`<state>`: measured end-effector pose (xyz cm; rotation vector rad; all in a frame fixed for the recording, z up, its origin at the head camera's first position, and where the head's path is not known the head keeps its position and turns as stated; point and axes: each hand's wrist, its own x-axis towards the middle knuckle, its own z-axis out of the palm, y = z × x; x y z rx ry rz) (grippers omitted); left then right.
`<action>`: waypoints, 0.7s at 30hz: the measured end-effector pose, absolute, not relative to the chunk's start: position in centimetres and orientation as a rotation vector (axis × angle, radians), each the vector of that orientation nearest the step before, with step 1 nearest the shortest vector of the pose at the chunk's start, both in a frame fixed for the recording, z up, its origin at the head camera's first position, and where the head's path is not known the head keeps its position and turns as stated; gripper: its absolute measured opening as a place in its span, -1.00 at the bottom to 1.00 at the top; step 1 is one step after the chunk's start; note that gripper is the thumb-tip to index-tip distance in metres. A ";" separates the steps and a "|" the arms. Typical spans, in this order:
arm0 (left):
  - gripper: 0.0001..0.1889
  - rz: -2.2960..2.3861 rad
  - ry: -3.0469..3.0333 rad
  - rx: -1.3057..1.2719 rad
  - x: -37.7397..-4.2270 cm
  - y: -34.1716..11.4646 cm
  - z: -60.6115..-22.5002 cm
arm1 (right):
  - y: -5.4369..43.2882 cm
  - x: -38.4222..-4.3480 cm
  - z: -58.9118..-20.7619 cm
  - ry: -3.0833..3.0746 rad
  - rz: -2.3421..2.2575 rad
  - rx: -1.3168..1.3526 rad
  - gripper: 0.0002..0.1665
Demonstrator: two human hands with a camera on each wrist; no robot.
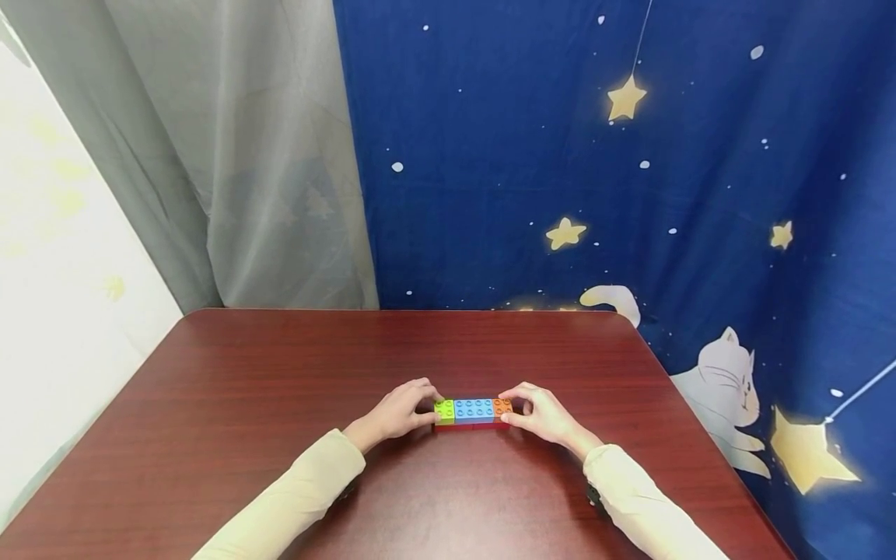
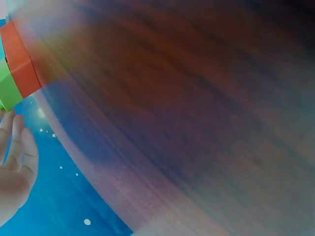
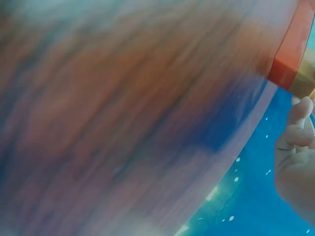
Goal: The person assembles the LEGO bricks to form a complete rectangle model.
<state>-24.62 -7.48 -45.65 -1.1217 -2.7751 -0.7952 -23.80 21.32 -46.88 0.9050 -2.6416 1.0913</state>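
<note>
A short row of studded toy building bricks lies in front of me in the head view. Its top layer has a lime green brick [image 1: 444,411] at the left, a longer blue brick [image 1: 474,411] in the middle and an orange brick [image 1: 502,407] at the right. Beneath them runs a red layer, whose red brick [image 2: 22,61] shows at the edge of the left wrist view. My left hand [image 1: 397,411] holds the green end between thumb and fingers. At the orange end, my right hand [image 1: 549,418] pinches likewise, thumb on the near side.
The bricks are over a dark red wooden table [image 1: 294,365] with rounded far corners. Behind it hang a blue curtain [image 1: 476,155] with stars and a cat, and a grey curtain [image 1: 280,155]. A bright white area [image 1: 63,272] lies to the left.
</note>
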 end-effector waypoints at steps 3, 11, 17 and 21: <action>-0.75 -0.845 -2.815 -1.104 -24.6 -7.5 -45.6 | 21.8 -23.8 -46.9 -2.662 1.126 0.884 -0.61; -0.77 -0.957 -2.875 -1.083 -24.6 -7.5 -45.5 | 22.2 -24.0 -46.9 -2.746 1.170 0.843 -0.62; -0.77 -0.942 -2.863 -1.092 -24.6 -7.4 -45.4 | 22.2 -24.0 -47.0 -2.728 1.170 0.856 -0.61; -0.76 -0.946 -2.866 -1.078 -24.5 -7.5 -45.5 | 22.1 -23.8 -47.0 -2.722 1.176 0.858 -0.62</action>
